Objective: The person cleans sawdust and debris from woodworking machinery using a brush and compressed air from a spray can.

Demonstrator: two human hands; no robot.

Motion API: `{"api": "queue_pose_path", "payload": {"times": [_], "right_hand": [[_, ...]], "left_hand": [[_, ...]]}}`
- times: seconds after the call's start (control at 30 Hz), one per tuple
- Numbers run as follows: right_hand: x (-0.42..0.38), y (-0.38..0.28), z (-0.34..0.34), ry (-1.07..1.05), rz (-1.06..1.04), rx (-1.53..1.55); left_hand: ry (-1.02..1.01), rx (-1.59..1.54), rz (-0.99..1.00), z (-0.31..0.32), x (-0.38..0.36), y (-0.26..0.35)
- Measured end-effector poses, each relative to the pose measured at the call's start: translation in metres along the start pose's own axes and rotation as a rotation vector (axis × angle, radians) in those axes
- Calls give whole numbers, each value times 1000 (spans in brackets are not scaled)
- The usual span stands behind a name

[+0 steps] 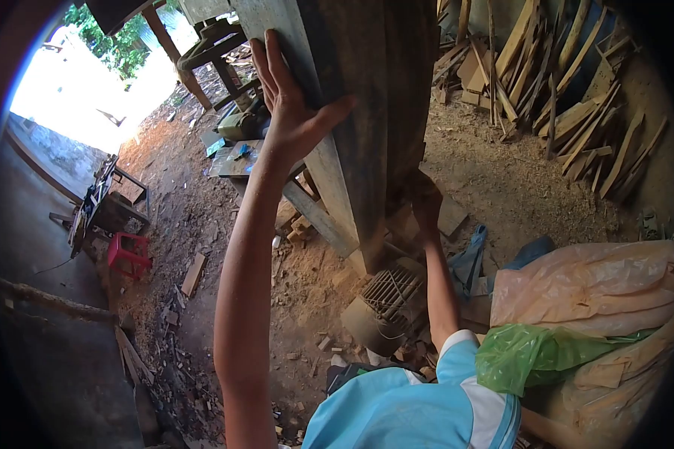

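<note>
A large dark wooden piece (pixel 356 97) with a paler edge rises through the upper middle. Against its left side lies my left hand (pixel 296 112), fingers stretched upward and thumb spread across the surface. Lower down, on the right side of the wood, my right hand (pixel 424 196) is in shadow at the edge. Its fingers are too dark to make out. Below the wood's lower end sits a round metal-caged object (pixel 386 307) on the ground.
Wood offcuts (pixel 577 112) lean at the upper right. A pink stool (pixel 129 253) and a cluttered bench (pixel 101 206) stand at left. Plastic sheeting (pixel 591 288) and a green bag (pixel 535 355) lie at lower right. Scraps litter the dirt floor (pixel 180 179).
</note>
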State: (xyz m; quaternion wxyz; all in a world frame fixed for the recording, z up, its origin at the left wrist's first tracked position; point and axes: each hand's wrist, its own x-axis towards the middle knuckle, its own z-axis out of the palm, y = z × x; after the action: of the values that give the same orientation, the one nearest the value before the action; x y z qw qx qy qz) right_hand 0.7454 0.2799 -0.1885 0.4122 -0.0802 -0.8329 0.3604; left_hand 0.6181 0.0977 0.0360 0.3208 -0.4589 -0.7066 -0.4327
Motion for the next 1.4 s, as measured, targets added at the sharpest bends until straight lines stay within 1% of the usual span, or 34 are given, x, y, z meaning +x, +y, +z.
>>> {"api": "queue_pose_path", "payload": {"times": [0.07, 0.1, 0.17, 0.2, 0.27, 0.3, 0.33, 0.43, 0.5, 0.53, 0.63, 0.7, 0.73, 0.8, 0.83, 0.9, 0.93, 1.0, 1.03, 1.13, 1.2, 1.27, 1.33, 1.4], "right_hand": [[-16, 10, 5, -11, -22, 9], [-23, 14, 7, 32, 72, 41], [-20, 20, 7, 79, 135, 110], [-21, 22, 8, 75, 120, 151], [-31, 36, 15, 82, 204, 237], [-35, 55, 21, 93, 293, 278], [-33, 56, 20, 106, 378, 316], [-28, 56, 11, 112, 408, 347], [-45, 89, 25, 57, 401, 403], [-43, 86, 26, 32, 392, 432], [-44, 70, 16, 292, 251, 45], [-67, 106, 35, 112, 523, 312], [-67, 101, 35, 23, 653, 447], [-65, 94, 31, 284, 524, 424], [-67, 85, 25, 401, 466, 405], [-80, 115, 36, 238, 431, 226], [-77, 117, 37, 167, 404, 141], [-76, 118, 31, 221, 441, 191], [-74, 116, 29, 239, 459, 217], [-79, 125, 36, 199, 329, 108], [-85, 137, 41, -73, 166, -114], [-69, 121, 39, 59, 223, 41], [-55, 97, 36, 581, 516, 563], [-52, 102, 38, 250, 28, 170]], "left_hand": [[-4, -14, -28, -2, 0, 3], [-7, -25, -39, -2, 0, 4], [6, 1, -16, 0, 1, 1], [9, 18, -11, 0, 0, -1], [9, -26, -10, 0, 0, -2], [10, -53, -8, 1, 1, -2], [5, -49, -11, 1, 0, -1], [1, -62, -37, 0, 0, -1], [-17, -106, -63, 0, 1, 1], [-14, -94, -51, 1, 2, 1], [-2, -72, -44, 0, -1, 0], [-9, -87, -55, 0, 1, 0], [-7, -75, -39, 1, 1, 0], [7, -45, -12, 2, 1, -4], [4, -85, -26, 2, 0, -4], [-11, -174, -57, 2, 1, -2], [-33, -118, -47, 1, 0, 2], [-69, 2, -16, -5, 1, 8], [-65, 2, -22, -6, 3, 9], [-53, -20, -58, -4, -1, 8], [-19, -63, -56, 1, 2, 0], [-34, -217, -82, 2, 5, 0], [-58, -267, -97, 2, -2, 4], [-80, -239, -67, -1, 0, 9]]}}
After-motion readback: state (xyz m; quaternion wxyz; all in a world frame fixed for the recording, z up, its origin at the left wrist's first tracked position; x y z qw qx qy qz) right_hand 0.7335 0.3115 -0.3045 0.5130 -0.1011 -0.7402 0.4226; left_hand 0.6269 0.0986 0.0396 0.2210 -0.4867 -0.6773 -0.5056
